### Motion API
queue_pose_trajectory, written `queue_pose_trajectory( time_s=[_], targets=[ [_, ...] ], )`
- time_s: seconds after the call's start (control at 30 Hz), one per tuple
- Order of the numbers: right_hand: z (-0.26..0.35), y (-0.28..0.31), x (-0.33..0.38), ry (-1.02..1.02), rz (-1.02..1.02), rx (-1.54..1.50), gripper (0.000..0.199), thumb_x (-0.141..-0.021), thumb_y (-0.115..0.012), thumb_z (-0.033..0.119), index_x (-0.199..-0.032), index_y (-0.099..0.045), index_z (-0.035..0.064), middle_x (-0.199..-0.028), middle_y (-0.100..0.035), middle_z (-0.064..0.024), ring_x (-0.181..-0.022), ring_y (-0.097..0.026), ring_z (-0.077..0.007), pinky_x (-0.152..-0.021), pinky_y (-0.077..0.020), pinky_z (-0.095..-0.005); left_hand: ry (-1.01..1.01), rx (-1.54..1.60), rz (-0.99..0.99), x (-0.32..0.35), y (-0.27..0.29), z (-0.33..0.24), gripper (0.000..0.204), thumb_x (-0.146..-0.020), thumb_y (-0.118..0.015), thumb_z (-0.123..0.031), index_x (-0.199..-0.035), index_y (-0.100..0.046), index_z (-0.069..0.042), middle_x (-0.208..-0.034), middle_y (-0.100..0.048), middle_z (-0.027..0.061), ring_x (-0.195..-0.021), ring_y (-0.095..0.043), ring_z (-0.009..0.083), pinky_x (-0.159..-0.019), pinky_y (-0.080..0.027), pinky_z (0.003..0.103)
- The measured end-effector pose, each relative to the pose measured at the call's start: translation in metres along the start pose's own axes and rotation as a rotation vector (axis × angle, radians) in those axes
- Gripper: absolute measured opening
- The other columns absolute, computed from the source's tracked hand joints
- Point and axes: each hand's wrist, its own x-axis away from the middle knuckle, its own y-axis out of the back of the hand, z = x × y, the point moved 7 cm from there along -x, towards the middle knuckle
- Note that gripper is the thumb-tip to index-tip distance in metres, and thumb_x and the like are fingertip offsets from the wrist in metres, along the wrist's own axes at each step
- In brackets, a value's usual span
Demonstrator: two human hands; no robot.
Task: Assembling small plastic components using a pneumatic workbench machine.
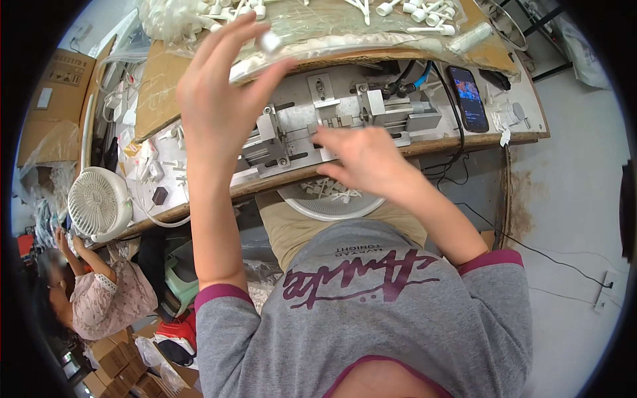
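Note:
My left hand [222, 99] is raised over the far left of the bench, its fingers and thumb spread and blurred. Between index finger and thumb shows a small white cap-shaped plastic piece [271, 42]; the thumb stands apart from it, and I cannot tell if it touches the index finger. At the metal clamping fixture [269, 136], my right hand [371, 156] has its index finger extended by the small centre blocks [338, 122], thumb apart below. No object shows in its grasp. A white basket [325, 215] of small white plastic parts rests at my lap, beneath the bench edge.
White stemmed pieces [424, 13] lie on a plastic-covered cardboard sheet [162, 86] at the back. A phone [468, 99] and black cables lie to the right. A white fan [99, 202] stands left. Another person [109, 292] sits at lower left near cartons [119, 361].

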Motion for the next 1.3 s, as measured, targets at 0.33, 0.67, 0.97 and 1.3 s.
queue_pose_trajectory(
  time_s=[0.33,0.67,0.97,1.3],
  targets=[
    [-0.042,0.085,-0.195,-0.080,-0.610,0.083,0.027,-0.087,-0.069,0.021,-0.103,-0.068,-0.0013,-0.101,-0.065,-0.0175,-0.092,-0.065,-0.0342,-0.081,-0.0517,-0.0432,0.335,0.196,0.154,0.096,0.021,-0.021,0.044,-0.071,-0.081,0.003,-0.114,-0.074,-0.007,-0.128,-0.060,0.0128,-0.105,-0.064,0.0222,-0.082,-0.058,0.034],
    [-0.067,0.047,-0.337,-0.335,-0.112,0.193,0.072,-0.071,-0.074,0.052,-0.132,-0.061,0.0161,-0.155,-0.036,-0.0182,-0.142,-0.029,-0.0408,-0.108,-0.0301,-0.0595,0.323,0.290,0.304,0.133,0.004,-0.054,0.042,-0.071,-0.081,-0.003,-0.112,-0.074,-0.008,-0.129,-0.061,0.0142,-0.105,-0.064,0.0255,-0.085,-0.055,0.035],
    [-0.059,0.028,-0.329,-0.350,-0.155,0.301,0.091,-0.070,-0.075,0.062,-0.145,-0.047,0.0180,-0.148,-0.042,-0.0150,-0.136,-0.040,-0.0392,-0.106,-0.0297,-0.0629,0.316,0.336,0.325,0.141,-0.006,-0.053,0.043,-0.070,-0.080,-0.003,-0.113,-0.074,-0.010,-0.128,-0.060,0.0121,-0.093,-0.066,0.0220,-0.081,-0.056,0.034],
    [-0.062,0.023,-0.324,-0.304,-0.027,0.414,0.085,-0.068,-0.080,0.047,-0.143,-0.048,0.0238,-0.142,-0.047,-0.0112,-0.130,-0.047,-0.0358,-0.101,-0.0356,-0.0657,0.293,0.354,0.326,0.141,-0.008,-0.052,0.039,-0.073,-0.080,-0.004,-0.111,-0.074,-0.009,-0.127,-0.061,0.0107,-0.089,-0.067,0.0209,-0.077,-0.057,0.033]
  ],
)
